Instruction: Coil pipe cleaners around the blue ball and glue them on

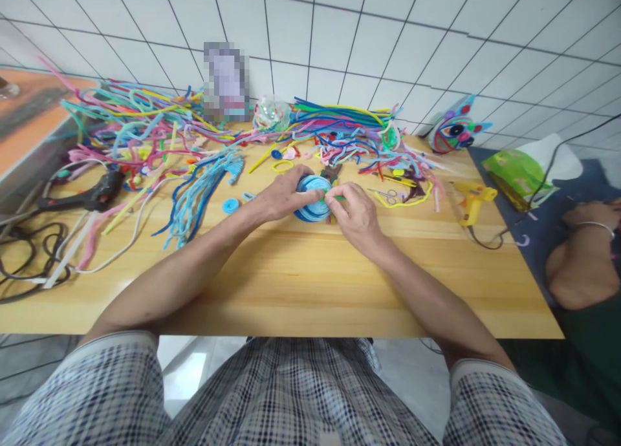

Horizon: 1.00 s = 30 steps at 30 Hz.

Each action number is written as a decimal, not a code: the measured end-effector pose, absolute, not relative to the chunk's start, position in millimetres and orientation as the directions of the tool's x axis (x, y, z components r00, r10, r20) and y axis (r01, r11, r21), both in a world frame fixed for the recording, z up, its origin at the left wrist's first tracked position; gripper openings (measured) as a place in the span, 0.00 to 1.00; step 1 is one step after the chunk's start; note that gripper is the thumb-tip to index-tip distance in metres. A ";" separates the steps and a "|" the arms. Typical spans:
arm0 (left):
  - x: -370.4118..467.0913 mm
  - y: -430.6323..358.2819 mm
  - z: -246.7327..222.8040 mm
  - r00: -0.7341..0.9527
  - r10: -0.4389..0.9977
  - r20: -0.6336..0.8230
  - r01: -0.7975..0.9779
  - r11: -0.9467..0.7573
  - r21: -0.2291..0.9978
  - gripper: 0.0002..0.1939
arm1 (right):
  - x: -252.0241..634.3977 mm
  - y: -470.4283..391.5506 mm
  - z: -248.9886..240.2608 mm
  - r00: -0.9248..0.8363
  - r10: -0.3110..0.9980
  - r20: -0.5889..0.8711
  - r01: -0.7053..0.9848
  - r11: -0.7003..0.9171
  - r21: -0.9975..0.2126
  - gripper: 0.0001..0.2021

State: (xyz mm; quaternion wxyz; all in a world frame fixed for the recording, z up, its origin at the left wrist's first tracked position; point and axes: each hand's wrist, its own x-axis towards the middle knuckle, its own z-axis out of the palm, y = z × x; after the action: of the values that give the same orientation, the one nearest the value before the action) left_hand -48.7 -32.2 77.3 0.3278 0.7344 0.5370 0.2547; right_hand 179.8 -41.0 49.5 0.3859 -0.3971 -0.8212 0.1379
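Observation:
A round blue coil (312, 211) of fuzzy craft stems is at the middle of the wooden table. My left hand (286, 194) grips it from the left, the thumb lying across its top. At its right edge, my right hand (355, 214) pinches a small green piece (338, 198) between thumb and forefinger, close to the left thumb. Pliers (332, 172) lie just behind the coil, partly hidden. A smaller blue coil (231, 205) rests to the left, beside a bundle of light and dark blue stems (198, 197).
Colourful stems (145, 119) pile along the tiled wall. A black glue gun (99, 191) with cables is at left, a yellow glue gun (473, 201) at right. Scissors (388, 193) lie right of my hands. Another person's arm (585, 262) is at far right.

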 end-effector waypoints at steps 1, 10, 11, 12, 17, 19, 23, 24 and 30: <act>-50.5 -30.6 77.0 0.303 0.953 0.027 0.620 -0.218 0.754 0.36 | 179.8 -41.2 49.7 -0.388 0.757 0.525 0.546 0.648 -0.531 0.09; -53.4 -30.9 85.1 0.309 0.951 -0.025 0.667 -0.198 0.718 0.35 | 181.8 -39.5 54.8 -0.412 0.767 0.492 0.518 0.641 -0.566 0.04; -53.3 -32.3 87.5 0.306 0.951 -0.032 0.669 -0.191 0.718 0.35 | 182.7 -38.8 55.8 -0.414 0.772 0.482 0.517 0.636 -0.574 0.03; -53.5 -33.6 89.9 0.308 0.950 -0.046 0.668 -0.181 0.722 0.35 | 183.5 -38.1 56.8 -0.418 0.774 0.475 0.514 0.633 -0.579 0.03; -55.7 -33.9 92.6 0.340 0.936 -0.087 0.658 -0.171 0.734 0.38 | 184.5 -37.7 59.9 -0.451 0.762 0.465 0.497 0.647 -0.578 0.04; -54.7 -32.0 89.0 0.344 0.938 -0.047 0.672 -0.211 0.709 0.37 | 184.3 -37.4 60.4 -0.455 0.762 0.460 0.499 0.646 -0.578 0.04; -51.0 -31.4 83.6 0.336 0.940 -0.058 0.644 -0.184 0.742 0.37 | 186.1 -34.4 62.5 -0.475 0.758 0.447 0.492 0.650 -0.580 0.03; -50.5 -32.1 83.5 0.338 0.938 -0.074 0.622 -0.164 0.765 0.38 | 187.0 -33.6 63.6 -0.487 0.753 0.443 0.488 0.655 -0.577 0.03; -48.8 -36.4 86.6 0.351 0.934 -0.059 0.576 -0.166 0.801 0.36 | 189.4 -32.7 68.1 -0.540 0.733 0.414 0.481 0.673 -0.562 0.03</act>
State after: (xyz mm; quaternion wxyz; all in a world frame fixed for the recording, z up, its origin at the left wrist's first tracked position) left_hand -48.8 -36.4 86.6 0.3839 0.7269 0.5194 0.2335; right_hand 189.4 -32.7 68.1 0.3227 -0.3546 -0.8557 0.1948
